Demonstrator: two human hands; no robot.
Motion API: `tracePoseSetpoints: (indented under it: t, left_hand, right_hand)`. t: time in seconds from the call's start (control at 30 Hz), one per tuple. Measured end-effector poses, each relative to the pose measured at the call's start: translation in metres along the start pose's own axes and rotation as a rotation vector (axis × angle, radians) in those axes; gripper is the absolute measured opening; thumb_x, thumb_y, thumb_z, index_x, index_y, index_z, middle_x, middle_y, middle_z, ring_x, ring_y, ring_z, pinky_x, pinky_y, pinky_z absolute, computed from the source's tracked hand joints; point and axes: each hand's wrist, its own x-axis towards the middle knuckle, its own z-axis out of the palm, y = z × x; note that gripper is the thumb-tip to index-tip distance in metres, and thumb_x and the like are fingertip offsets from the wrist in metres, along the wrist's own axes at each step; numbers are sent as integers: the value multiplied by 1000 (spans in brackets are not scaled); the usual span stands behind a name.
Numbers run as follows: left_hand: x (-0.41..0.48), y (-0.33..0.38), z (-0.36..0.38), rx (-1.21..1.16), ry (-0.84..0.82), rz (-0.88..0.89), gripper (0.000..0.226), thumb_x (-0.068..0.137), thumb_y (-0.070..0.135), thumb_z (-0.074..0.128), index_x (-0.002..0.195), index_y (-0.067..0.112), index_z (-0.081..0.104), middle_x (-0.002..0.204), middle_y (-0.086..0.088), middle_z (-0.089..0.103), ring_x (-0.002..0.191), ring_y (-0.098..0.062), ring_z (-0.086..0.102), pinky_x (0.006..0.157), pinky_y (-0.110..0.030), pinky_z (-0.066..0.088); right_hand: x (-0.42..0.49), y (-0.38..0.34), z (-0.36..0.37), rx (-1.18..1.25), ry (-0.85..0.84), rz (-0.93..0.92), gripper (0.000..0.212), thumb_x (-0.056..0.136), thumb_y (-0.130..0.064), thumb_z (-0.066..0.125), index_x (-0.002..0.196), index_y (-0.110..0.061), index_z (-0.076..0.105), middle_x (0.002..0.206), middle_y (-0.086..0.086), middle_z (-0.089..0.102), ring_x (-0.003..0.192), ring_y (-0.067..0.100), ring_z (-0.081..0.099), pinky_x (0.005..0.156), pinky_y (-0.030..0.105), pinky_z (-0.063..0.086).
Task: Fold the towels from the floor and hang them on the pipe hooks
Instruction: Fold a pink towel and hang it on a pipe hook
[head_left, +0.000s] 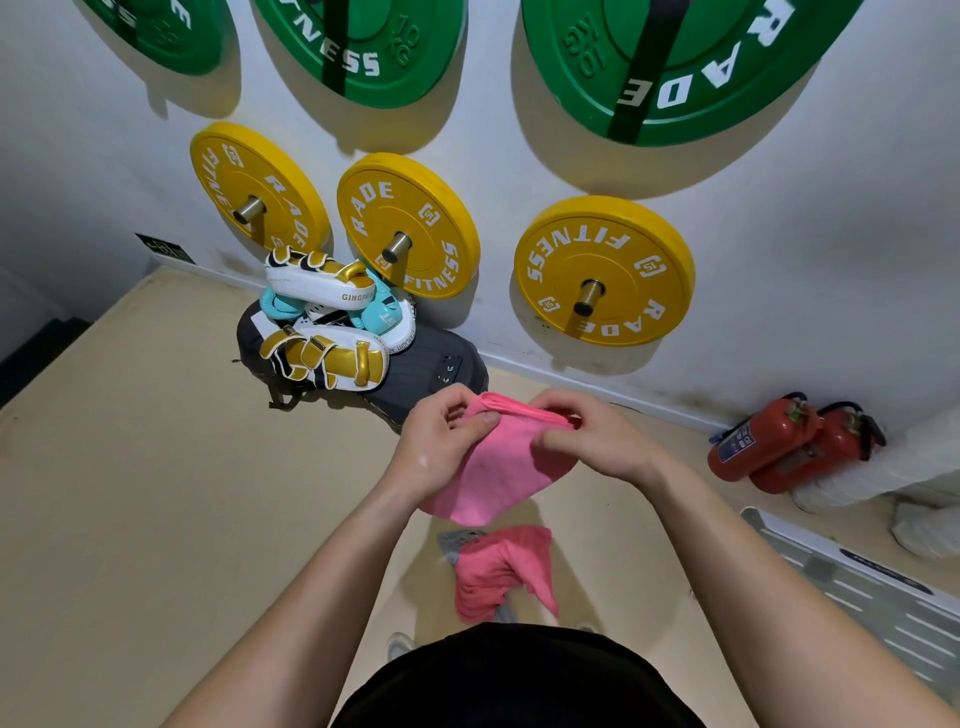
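Observation:
I hold a pink towel (496, 467) in the air in front of me, folded over and hanging down from its top edge. My left hand (441, 447) pinches the top edge at its left end. My right hand (592, 441) pinches the same edge at the right end. Below, on the beige floor (156, 493), lies a crumpled pile with another pink towel (501, 571) on top of a grey towel (460, 543). Metal pipe pegs (399, 245) stick out of the wall through yellow weight plates (605, 270).
Green weight plates (675, 62) hang higher on the white wall. White-and-gold kick pads (322, 322) and teal gloves rest on a dark pad by the wall. Two red fire extinguishers (779, 447) lie at right, beside a grey-white floor unit (857, 587).

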Motion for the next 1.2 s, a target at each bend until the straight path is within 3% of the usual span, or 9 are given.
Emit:
tracePoseSetpoints:
  t: [0.1,0.23,0.4,0.63,0.7,0.8,1.0,1.1,1.2]
  left_hand:
    - [1,3,2,33,-13,23,24,85,18,76,70,33,66,62,15,61,62,-3,53,62,-22,41]
    - [-4,9,4,-92,84,-10,9,95,24,66,86,22,65,67,17,66,65,4,57,65,-19,43]
    - [-18,-3,6,-20,-2,-117,46,60,49,79,98,24,69,90,5,76,83,-12,69,74,-32,55]
    - [-33,-29,-1,-41,-33,-210,39,65,40,83,90,11,73,87,-6,76,75,-12,65,70,-37,53]
    - [-38,-34,-7,-37,-75,-248,42,65,41,82,85,5,71,77,-4,71,69,-12,61,66,-33,47]
    - [-41,-37,-18,-97,-53,-278,18,80,21,82,83,5,72,73,4,67,67,-9,60,65,-24,45]
    - [-29,-34,-43,-677,252,-365,21,91,8,64,111,6,67,100,-7,76,88,-15,71,82,-29,57]
    - [-14,-28,-46,-704,437,-373,17,100,12,53,107,6,67,98,-7,75,90,-18,69,83,-33,55]
    - [0,-33,-40,-483,557,-393,29,105,24,46,122,7,62,120,-14,67,110,-28,63,96,-40,48]
  right_hand:
    - [10,-21,3,-252,-34,-99,17,73,-45,75,80,-36,62,77,-9,62,72,7,57,69,36,46]
    - [21,-45,0,-405,-26,-233,26,86,-37,74,71,-25,57,63,-5,53,59,9,46,57,34,32]
    - [23,-75,-11,-339,-7,-331,22,94,-28,65,75,-31,56,67,-12,56,63,3,49,59,25,35]
    - [30,-103,-58,-445,289,-435,25,97,-29,55,74,-37,47,67,-16,49,66,4,47,62,27,31]
    - [33,-96,-71,-437,386,-418,16,96,-30,53,81,-27,54,69,-12,49,70,12,45,66,32,32]
    - [36,-80,-84,-433,533,-344,14,98,-27,54,85,-22,52,70,-10,47,74,18,45,67,34,32]
    - [32,-35,-75,-461,667,-91,19,103,-33,42,99,-16,49,97,23,65,94,45,60,73,46,44]
    - [26,-18,-55,-485,655,16,23,105,-32,38,105,-10,45,104,31,64,96,49,59,68,45,37]
    - [21,-1,-33,-465,666,108,22,105,-36,34,99,-15,38,104,29,64,95,48,60,67,44,34]
